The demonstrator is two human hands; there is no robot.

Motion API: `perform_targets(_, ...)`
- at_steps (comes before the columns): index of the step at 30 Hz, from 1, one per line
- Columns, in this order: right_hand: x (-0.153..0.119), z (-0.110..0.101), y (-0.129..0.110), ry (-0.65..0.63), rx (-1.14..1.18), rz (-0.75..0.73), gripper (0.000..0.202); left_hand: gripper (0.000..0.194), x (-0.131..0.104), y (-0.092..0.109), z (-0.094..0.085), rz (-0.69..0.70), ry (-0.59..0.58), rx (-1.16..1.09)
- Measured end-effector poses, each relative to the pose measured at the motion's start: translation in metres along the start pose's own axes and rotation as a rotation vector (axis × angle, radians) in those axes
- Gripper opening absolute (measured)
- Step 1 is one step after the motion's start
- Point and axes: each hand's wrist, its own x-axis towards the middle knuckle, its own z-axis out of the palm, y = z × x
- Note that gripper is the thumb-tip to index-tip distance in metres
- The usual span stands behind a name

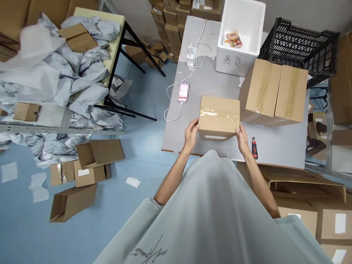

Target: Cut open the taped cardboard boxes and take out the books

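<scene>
A taped brown cardboard box sits at the front of the grey table, with a white label on its near side. My left hand grips its left side near the front corner. On the opposite side, my right hand holds the right front corner. Just right of that hand lies a red and black utility knife. Two taller taped cartons stand side by side behind it to the right. A phone on a white cable rests left of the box.
A white foam box with a small packet inside stands at the table's back, beside a black plastic crate. Grey mailer bags pile up at left. Opened cartons lie on the blue floor; more boxes are stacked lower right.
</scene>
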Motion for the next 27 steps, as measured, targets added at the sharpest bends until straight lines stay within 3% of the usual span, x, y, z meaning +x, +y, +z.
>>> perform_targets(4, -0.015, 0.004, 0.015, -0.051, 0.011, 0.046, 0.083, 0.064, -0.013, -0.029, -0.005, -0.034, -0.02, -0.088)
perform_targets(8, -0.024, 0.002, 0.019, -0.102, 0.061, 0.053, 0.088, 0.065, -0.023, -0.042, -0.014, -0.063, -0.061, -0.213)
perform_targets(16, -0.001, 0.014, 0.001, 0.114, -0.111, -0.017, 0.1, 0.059, -0.006, -0.037, -0.017, -0.099, -0.033, -0.144)
perform_targets(20, 0.01, 0.022, -0.002, 0.15, -0.19, -0.023, 0.105, 0.074, 0.009, -0.03, -0.016, -0.124, -0.02, -0.106)
perform_targets(27, 0.021, 0.015, -0.001, 0.099, -0.218, -0.197, 0.078, 0.099, 0.047, -0.009, -0.011, 0.096, -0.209, -0.049)
